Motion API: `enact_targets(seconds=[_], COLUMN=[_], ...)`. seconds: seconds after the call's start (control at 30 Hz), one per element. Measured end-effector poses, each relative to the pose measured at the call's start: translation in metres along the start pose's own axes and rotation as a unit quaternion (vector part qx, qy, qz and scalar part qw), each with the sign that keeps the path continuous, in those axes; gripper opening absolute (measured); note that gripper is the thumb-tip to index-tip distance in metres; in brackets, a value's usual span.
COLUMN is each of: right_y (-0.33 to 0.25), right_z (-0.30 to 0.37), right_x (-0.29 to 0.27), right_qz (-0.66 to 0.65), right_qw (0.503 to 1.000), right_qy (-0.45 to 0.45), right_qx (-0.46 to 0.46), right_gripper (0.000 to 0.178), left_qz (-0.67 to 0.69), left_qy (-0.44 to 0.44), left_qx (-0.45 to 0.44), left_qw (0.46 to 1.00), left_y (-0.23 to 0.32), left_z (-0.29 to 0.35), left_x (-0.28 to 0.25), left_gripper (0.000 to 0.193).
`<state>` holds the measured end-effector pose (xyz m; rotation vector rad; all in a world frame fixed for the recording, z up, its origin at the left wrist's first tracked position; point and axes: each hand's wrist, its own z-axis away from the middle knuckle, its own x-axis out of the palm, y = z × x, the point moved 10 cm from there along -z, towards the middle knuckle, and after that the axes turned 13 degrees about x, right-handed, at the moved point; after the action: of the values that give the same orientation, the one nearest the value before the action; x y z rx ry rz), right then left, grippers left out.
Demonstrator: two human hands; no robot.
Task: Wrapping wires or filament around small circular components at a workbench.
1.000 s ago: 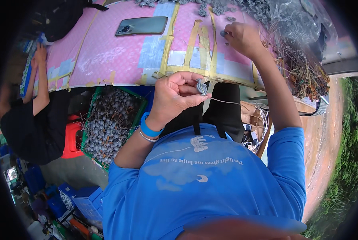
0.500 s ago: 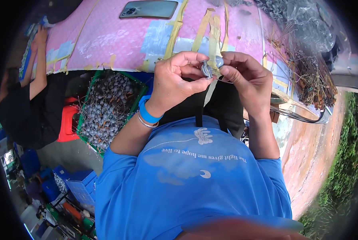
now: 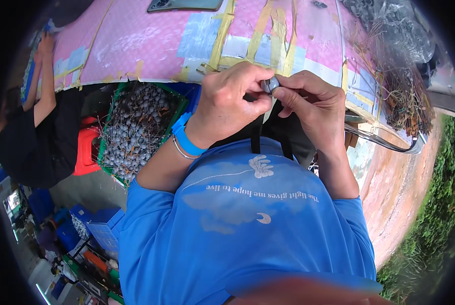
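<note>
Here, both hands' fingers are closed in a pinch around a small grey ball (image 3: 270,85), the left hand (image 3: 231,99) on one side, the right hand (image 3: 316,104) on the other. The ball sits between the fingertips, by the near edge of the pink-covered bench (image 3: 136,51). To handle it well, I would brace it firmly with the left fingers and press evenly with the right thumb; slanted pressure might let something so round slip. Left of the fingers and lower lies a green crate (image 3: 183,109) of grey balls.
</note>
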<state>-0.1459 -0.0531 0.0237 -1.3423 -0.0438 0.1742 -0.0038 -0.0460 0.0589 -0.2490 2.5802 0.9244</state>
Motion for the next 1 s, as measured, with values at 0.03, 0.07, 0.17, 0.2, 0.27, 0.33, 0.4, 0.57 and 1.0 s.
enact_targets(seconds=[0.03, 0.07, 0.17, 0.2, 0.27, 0.33, 0.4, 0.57, 1.0], right_y=[0.003, 0.003, 0.007, 0.010, 0.013, 0.012, 0.019, 0.013, 0.015], right_z=[-0.001, -0.001, -0.004, -0.007, -0.012, -0.015, -0.016, -0.010, -0.009], right_x=[0.001, 0.002, -0.003, -0.006, -0.011, -0.018, -0.017, 0.002, -0.009], right_qz=[-0.011, -0.011, -0.009, -0.010, -0.010, -0.130, -0.165, -0.265, -0.327], right_qw=[1.000, 1.000, 1.000, 1.000, 1.000, 0.990, 0.982, 0.944, 0.937], right_qy=[-0.006, -0.006, 0.005, -0.010, -0.025, -0.048, -0.087, -0.195, -0.101], right_qx=[0.010, 0.011, 0.017, 0.014, 0.012, -0.002, 0.011, -0.007, -0.064], right_gripper=[0.017, 0.017, 0.017, 0.017, 0.017, 0.020, 0.026, 0.031, 0.030], left_qz=[-0.020, -0.041, -0.015, -0.014, 0.073, 0.136, 0.221, 0.254, 0.190], left_qy=[-0.006, -0.012, -0.015, -0.014, -0.022, -0.019, -0.011, 0.014, 0.075], left_qx=[0.016, 0.032, 0.006, 0.006, -0.040, -0.072, -0.094, -0.072, -0.074], left_qw=[1.000, 0.999, 1.000, 1.000, 0.996, 0.988, 0.971, 0.964, 0.976], left_y=[0.003, 0.006, -0.002, -0.004, -0.015, -0.017, -0.017, -0.006, -0.002], left_z=[-0.001, -0.001, 0.000, -0.002, -0.003, -0.003, -0.001, -0.002, -0.006], left_x=[0.001, 0.002, 0.004, 0.005, 0.011, 0.015, 0.023, 0.029, 0.021], left_gripper=[0.035, 0.034, 0.034, 0.034, 0.040, 0.042, 0.043, 0.046, 0.044])
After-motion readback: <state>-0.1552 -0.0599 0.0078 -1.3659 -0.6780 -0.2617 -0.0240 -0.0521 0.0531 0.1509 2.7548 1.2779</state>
